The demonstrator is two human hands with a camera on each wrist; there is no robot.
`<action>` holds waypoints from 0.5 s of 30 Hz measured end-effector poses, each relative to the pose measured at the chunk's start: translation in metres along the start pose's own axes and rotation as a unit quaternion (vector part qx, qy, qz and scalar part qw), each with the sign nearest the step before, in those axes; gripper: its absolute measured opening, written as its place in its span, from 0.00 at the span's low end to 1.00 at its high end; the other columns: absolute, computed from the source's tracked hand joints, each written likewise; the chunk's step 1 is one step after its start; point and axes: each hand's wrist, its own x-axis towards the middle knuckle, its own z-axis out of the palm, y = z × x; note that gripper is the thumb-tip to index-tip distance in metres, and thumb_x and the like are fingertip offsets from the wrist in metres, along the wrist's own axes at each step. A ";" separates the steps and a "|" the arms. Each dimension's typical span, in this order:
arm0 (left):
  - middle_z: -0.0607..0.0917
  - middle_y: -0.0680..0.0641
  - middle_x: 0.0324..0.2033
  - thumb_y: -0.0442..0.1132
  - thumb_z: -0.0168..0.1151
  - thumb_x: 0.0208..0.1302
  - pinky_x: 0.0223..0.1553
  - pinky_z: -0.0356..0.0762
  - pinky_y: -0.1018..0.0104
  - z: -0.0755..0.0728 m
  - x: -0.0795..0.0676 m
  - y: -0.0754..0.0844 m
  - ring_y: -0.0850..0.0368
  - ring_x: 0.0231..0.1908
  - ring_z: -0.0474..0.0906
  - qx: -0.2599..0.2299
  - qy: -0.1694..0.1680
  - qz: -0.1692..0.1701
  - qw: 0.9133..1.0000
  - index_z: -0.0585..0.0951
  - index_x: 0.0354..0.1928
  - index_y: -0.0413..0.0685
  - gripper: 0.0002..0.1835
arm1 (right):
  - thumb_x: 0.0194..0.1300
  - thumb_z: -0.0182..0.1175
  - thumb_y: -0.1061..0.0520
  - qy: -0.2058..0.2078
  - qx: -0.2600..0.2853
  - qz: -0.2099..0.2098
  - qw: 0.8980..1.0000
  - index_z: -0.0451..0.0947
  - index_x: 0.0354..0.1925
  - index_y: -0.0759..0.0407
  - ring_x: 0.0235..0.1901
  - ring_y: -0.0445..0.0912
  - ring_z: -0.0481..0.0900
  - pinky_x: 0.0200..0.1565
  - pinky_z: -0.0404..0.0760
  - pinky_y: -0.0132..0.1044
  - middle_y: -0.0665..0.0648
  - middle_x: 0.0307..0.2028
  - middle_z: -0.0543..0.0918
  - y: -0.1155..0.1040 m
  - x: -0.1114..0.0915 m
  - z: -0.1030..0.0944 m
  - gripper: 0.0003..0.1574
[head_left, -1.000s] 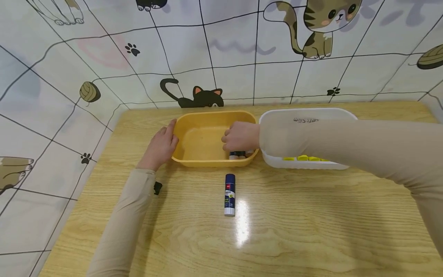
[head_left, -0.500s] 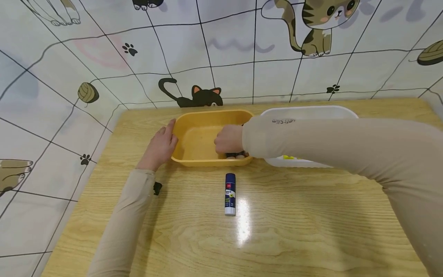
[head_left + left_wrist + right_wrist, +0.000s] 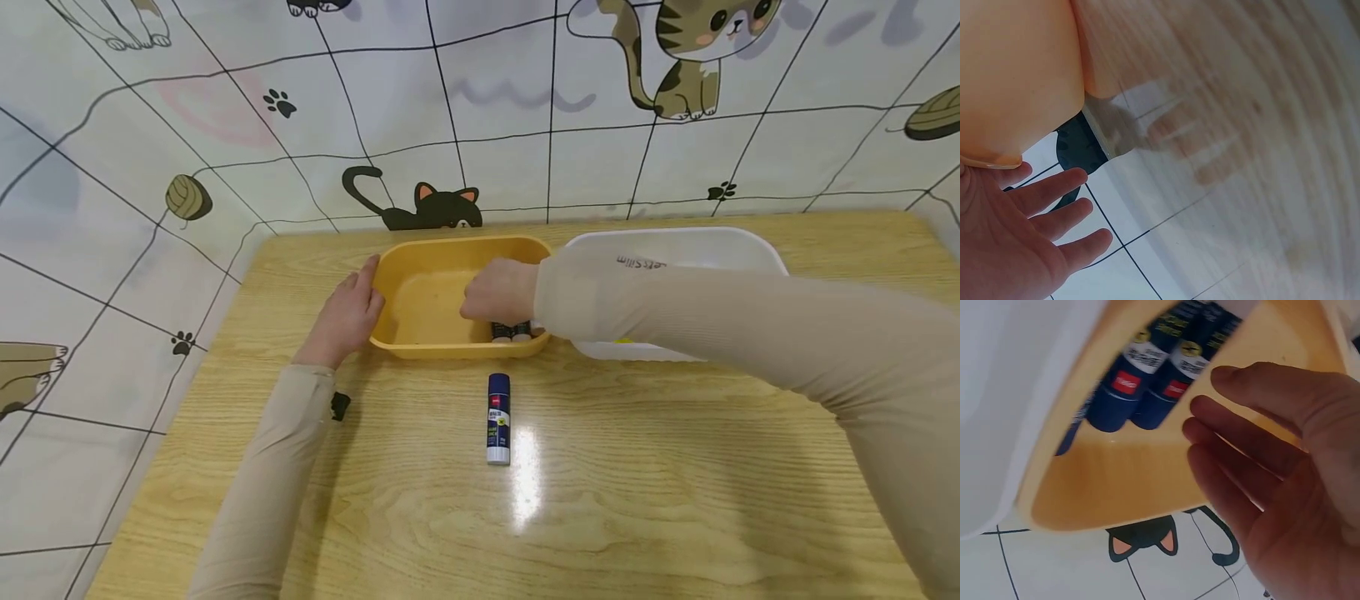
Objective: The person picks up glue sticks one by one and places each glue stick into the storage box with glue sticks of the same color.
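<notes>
My left hand [image 3: 347,315] rests at the left end of a yellow plastic basket [image 3: 427,351], its fingertips right at the rim. In the left wrist view its fingers are spread and fairly straight beside the basket wall. Several blue glue sticks [image 3: 1124,381] lie side by side in the basket's right end. My right hand [image 3: 498,292] is inside the basket over them, fingers loosely bent with nothing between them; the right wrist view shows a gap between fingertips and sticks. Another glue stick [image 3: 498,419], with a blue cap and white base, lies on the table in front.
A white basket [image 3: 757,242] stands against the yellow one's right side, partly covered by the right sleeve, with something yellow [image 3: 624,340] inside. Behind the wooden table [image 3: 637,483] rises a cat-patterned wall covering [image 3: 495,167]. A small black piece [image 3: 340,406] shows beside the left cuff.
My right hand has shifted left within the yellow basket, uncovering more of its right end, then slightly upward. The left hand and the glue stick on the table have stayed put.
</notes>
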 end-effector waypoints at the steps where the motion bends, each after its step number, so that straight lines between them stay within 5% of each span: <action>1: 0.65 0.26 0.64 0.37 0.35 0.71 0.66 0.51 0.43 0.000 0.000 0.000 0.30 0.67 0.54 0.000 0.000 0.000 1.000 0.49 0.75 0.39 0.32 | 0.66 0.56 0.67 0.006 0.006 0.002 1.000 0.79 0.36 0.57 0.22 0.43 0.62 0.21 0.62 0.34 0.54 0.27 0.79 0.000 -0.001 -0.002 0.07; 7: 0.66 0.26 0.62 0.38 0.35 0.71 0.66 0.51 0.42 -0.001 0.000 0.000 0.31 0.68 0.53 0.001 -0.008 -0.003 1.000 0.47 0.75 0.40 0.32 | 0.64 0.56 0.68 0.031 0.025 0.012 0.999 0.80 0.40 0.58 0.22 0.43 0.64 0.21 0.61 0.34 0.55 0.29 0.80 0.001 -0.006 -0.010 0.10; 15: 0.68 0.26 0.60 0.38 0.35 0.71 0.66 0.52 0.42 -0.001 0.000 0.001 0.30 0.67 0.54 0.000 -0.008 0.000 1.000 0.48 0.75 0.39 0.32 | 0.66 0.53 0.70 0.014 0.078 0.021 0.997 0.81 0.43 0.57 0.24 0.43 0.62 0.23 0.59 0.33 0.52 0.27 0.74 0.000 -0.014 -0.016 0.13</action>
